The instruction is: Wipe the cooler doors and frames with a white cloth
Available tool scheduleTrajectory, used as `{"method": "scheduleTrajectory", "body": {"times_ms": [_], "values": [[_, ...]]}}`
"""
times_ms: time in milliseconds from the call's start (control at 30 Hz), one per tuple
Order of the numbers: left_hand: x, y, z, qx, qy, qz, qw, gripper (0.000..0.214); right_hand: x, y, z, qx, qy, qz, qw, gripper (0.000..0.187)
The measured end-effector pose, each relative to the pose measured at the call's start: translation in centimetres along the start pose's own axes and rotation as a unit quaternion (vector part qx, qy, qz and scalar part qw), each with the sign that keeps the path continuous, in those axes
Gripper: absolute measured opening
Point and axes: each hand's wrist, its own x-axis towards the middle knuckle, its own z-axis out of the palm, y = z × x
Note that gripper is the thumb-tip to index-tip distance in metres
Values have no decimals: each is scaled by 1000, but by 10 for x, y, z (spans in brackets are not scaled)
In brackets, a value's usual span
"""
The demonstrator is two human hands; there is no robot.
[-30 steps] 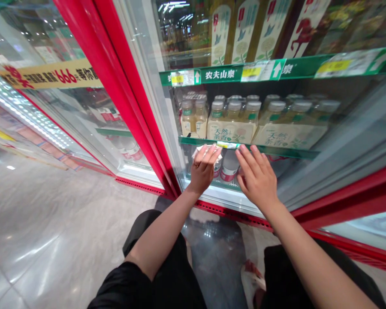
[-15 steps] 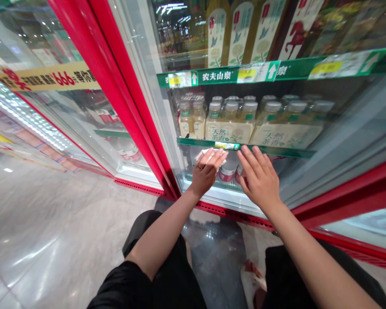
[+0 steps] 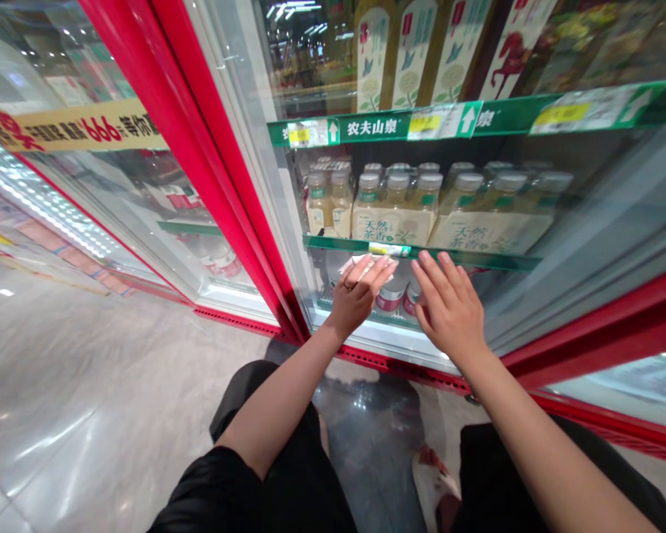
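Observation:
My left hand (image 3: pixel 356 296), with a ring on one finger, presses a folded white tissue (image 3: pixel 360 260) against the glass door (image 3: pixel 341 159) of a drinks fridge. The tissue shows only around the fingertips; the rest is under the hand. To its right, my right hand (image 3: pixel 448 307) rests on or very near the same glass with fingers stretched out and nothing in it. Behind the glass, just above both hands, runs a green shelf strip (image 3: pixel 338 243) with packs of tea bottles (image 3: pixel 397 211) standing on it.
Red door frames (image 3: pixel 200 141) border the glass on both sides. Taller bottles (image 3: pixel 414 55) stand on the upper shelf, red-labelled bottles (image 3: pixel 389 296) on the lowest. A red vented base (image 3: pixel 388 366) meets the grey tiled floor (image 3: pixel 89 400). My knees and feet are close to the door.
Both hands have shifted very slightly to the right over the glass, the tissue moving along under the left one. The view has tilted a little.

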Motion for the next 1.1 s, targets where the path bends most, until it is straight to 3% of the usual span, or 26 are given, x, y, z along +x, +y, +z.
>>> {"method": "scheduleTrajectory", "body": {"times_ms": [133, 267, 433, 500, 633, 800, 933, 1100], "values": [[9, 0, 2, -11, -33, 53, 998, 55, -1, 0, 0, 2, 9, -8, 1000, 87], [22, -9, -6, 13, -18, 30, 999, 57, -1, 2, -2, 7, 19, -18, 1000, 86], [13, -5, -6, -1, 14, 17, 1000, 54, -4, 7, -7, 9, 47, -28, 998, 84], [10, -1, -3, -23, 6, 57, 998, 50, -7, 11, -9, 4, 47, -22, 999, 85], [18, -2, -3, -53, -64, 161, 983, 50, -15, 20, -12, 0, 28, -3, 1000, 84], [33, -11, -9, 9, -22, 83, 996, 52, -25, 29, -14, -14, 16, 6, 1000, 85], [25, -4, -8, -13, -41, 43, 998, 58, -29, 32, -15, -29, 8, 4, 1000, 87], [26, 7, -2, 22, -28, 148, 988, 48, -30, 35, -21, -59, 16, -8, 998, 88]]}}
